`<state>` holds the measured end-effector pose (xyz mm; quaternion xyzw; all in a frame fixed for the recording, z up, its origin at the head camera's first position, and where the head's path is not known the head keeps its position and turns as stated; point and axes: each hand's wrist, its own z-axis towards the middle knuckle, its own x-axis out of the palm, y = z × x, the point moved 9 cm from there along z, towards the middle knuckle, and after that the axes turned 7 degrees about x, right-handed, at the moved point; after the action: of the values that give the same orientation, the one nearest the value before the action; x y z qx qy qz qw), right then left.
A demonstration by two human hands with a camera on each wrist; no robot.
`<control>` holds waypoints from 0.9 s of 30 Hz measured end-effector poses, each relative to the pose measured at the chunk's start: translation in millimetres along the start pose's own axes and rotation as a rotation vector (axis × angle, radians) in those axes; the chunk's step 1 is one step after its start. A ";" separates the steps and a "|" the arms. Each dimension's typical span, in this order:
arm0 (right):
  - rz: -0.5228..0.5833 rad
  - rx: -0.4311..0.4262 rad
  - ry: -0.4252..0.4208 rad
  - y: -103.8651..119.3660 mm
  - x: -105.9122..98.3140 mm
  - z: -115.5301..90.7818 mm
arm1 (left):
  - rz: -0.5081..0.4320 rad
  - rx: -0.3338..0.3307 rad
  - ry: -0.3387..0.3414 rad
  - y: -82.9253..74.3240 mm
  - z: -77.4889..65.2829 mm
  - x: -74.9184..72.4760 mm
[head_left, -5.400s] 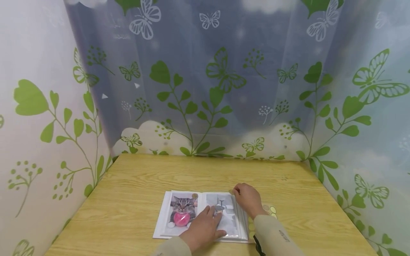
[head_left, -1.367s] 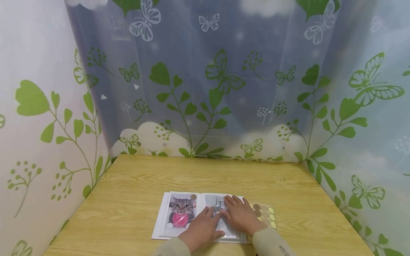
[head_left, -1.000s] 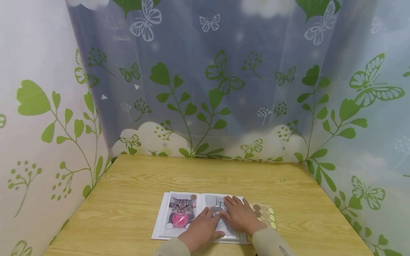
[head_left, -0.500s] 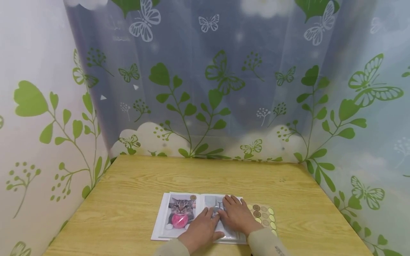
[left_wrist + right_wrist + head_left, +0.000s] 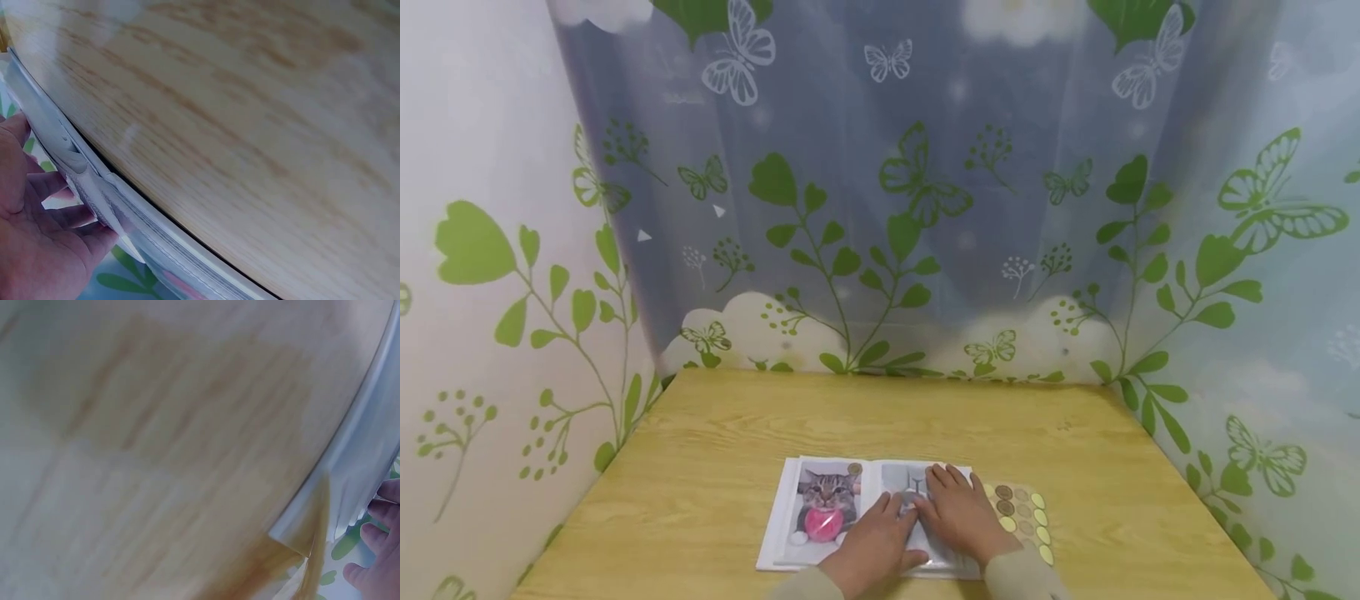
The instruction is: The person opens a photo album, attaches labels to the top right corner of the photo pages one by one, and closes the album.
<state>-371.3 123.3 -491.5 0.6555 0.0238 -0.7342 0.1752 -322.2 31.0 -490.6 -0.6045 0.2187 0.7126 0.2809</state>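
Note:
An open photo album (image 5: 772, 533) lies near the front of the table. Its left page shows a cat picture (image 5: 829, 485) with a pink ball and a round brown sticker (image 5: 854, 469) at the top right corner. On the right page, a grey picture under clear film, rest my left hand (image 5: 878, 540) and right hand (image 5: 961, 512), thumbs close together, fingers extended. They hide much of that page. The left wrist view has my left hand (image 5: 47, 231) against the album's pages (image 5: 169, 231); the right wrist view catches my right fingers (image 5: 376, 537) at the album edge (image 5: 356, 462).
A sheet of round stickers (image 5: 1024, 510), brown and yellow, sticks out right of the album, partly covered by my right hand and sleeve. The wood-grain table (image 5: 880, 417) is bounded by leaf-and-butterfly curtains (image 5: 850, 275) at the back and sides.
Several seconds ago my right hand pinched a small round piece at the right page's top corner; since then it has come down flat on the page. My left hand has stayed in place.

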 end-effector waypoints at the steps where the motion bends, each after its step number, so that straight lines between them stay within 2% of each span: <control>1: -0.002 0.001 0.001 -0.7 0.5 -0.8 | -0.011 -0.003 0.004 -0.3 -0.3 1.1; 9: -0.023 0.003 0.011 -4.9 7.6 -1.8 | -0.024 0.012 -0.014 -2.2 -2.3 1.9; 16: -0.039 0.004 -0.011 -7.4 8.9 5.2 | 0.038 0.007 0.006 -1.4 0.7 4.5; 27: -0.050 0.014 0.003 0.6 7.6 10.8 | 0.069 0.037 -0.031 -0.5 1.1 7.3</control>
<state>-382.0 118.2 -497.3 0.6569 0.0352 -0.7376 0.1522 -323.4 33.0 -497.6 -0.5803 0.2482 0.7269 0.2706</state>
